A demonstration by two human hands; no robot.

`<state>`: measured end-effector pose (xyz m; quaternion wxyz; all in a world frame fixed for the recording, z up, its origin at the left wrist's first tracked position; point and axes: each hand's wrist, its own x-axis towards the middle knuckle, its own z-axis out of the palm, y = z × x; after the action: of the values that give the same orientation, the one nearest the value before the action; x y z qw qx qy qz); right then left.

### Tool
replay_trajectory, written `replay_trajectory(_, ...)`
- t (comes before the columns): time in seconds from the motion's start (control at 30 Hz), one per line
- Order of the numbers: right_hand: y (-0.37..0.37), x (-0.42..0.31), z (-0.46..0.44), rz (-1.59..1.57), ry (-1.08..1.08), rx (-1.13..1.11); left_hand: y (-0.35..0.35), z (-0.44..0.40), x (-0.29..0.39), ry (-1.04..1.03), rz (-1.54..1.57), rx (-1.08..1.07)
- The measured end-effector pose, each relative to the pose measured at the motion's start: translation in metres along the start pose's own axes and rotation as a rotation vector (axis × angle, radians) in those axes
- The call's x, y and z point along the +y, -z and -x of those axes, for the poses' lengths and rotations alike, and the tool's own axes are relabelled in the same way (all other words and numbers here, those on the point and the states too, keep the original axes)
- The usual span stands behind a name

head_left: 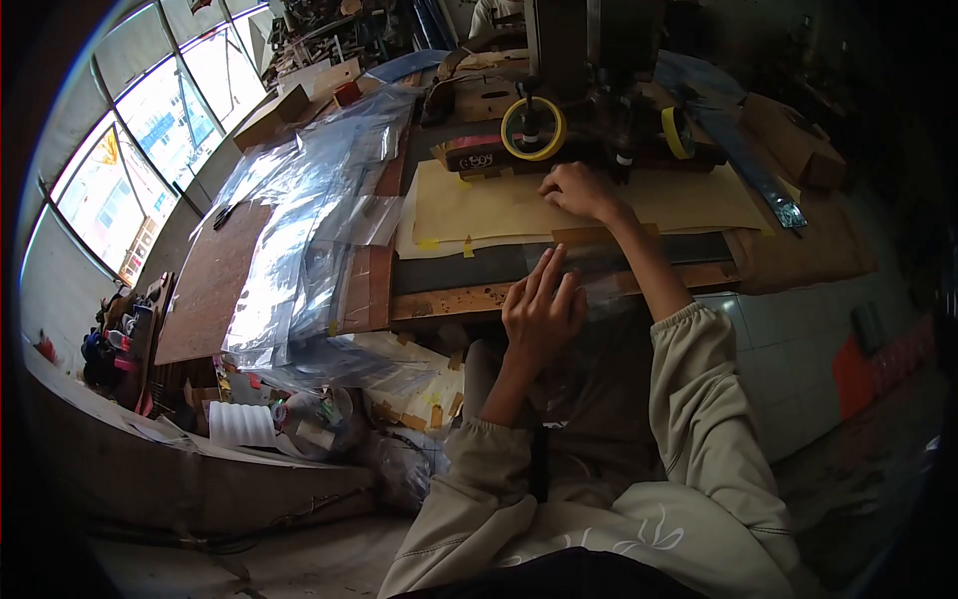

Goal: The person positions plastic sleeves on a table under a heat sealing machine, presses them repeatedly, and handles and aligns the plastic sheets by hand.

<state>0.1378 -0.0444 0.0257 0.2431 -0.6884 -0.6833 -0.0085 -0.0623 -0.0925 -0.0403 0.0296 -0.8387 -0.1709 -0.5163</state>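
Left background: a multi-paned window (190, 110), with a cardboard box (274, 118) to its right. Left: a brown board (205, 290) bearing a small dark tool (224, 217); below, a white ribbed roll (239, 424). Lower right: an orange-red object (851, 379) beside pale floor tiles (793, 364).

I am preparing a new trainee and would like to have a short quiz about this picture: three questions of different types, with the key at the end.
1. True or false: the clear plastic sheets lie to the left of the pale yellow sheeting.

2. Multiple choice: what colour are the two tape-like rolls beyond the hands?
A) blue
B) yellow
C) red

3. Short answer: which hand reaches farther forward, and what is beneath it?

Key:
1. True.
2. B.
3. The right hand; the pale yellow sheeting is beneath it. The left hand is nearer to the body.
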Motion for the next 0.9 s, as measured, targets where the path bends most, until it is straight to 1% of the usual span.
replay_trajectory(0.13,0.006,-0.003,0.004,-0.073,0.031,0.122,0.001,0.0,0.0,0.002,0.0,-0.011)
replay_trajectory(0.23,0.015,-0.008,0.005,-0.204,-0.001,0.15,0.001,0.001,0.0,0.004,-0.001,-0.017)
replay_trajectory(0.27,0.015,-0.004,0.005,-0.193,0.082,0.185,0.001,0.001,0.0,0.005,-0.002,-0.019)
replay_trajectory(0.37,0.041,-0.029,0.016,-0.518,-0.199,-0.024,0.002,0.0,0.0,0.015,-0.001,-0.027)
replay_trajectory(0.5,0.047,-0.032,0.026,-0.7,-0.191,-0.052,0.008,-0.004,0.004,0.024,-0.04,-0.04)
replay_trajectory(0.67,0.049,-0.032,0.04,-0.859,-0.174,-0.054,0.004,-0.003,0.002,-0.008,-0.023,0.001)
replay_trajectory(0.77,0.052,-0.035,0.05,-0.858,-0.127,-0.057,0.003,-0.004,0.0,-0.029,0.0,0.034)
replay_trajectory(0.9,0.052,-0.036,0.06,-0.943,-0.156,-0.057,0.002,-0.002,-0.001,-0.024,0.064,0.085)
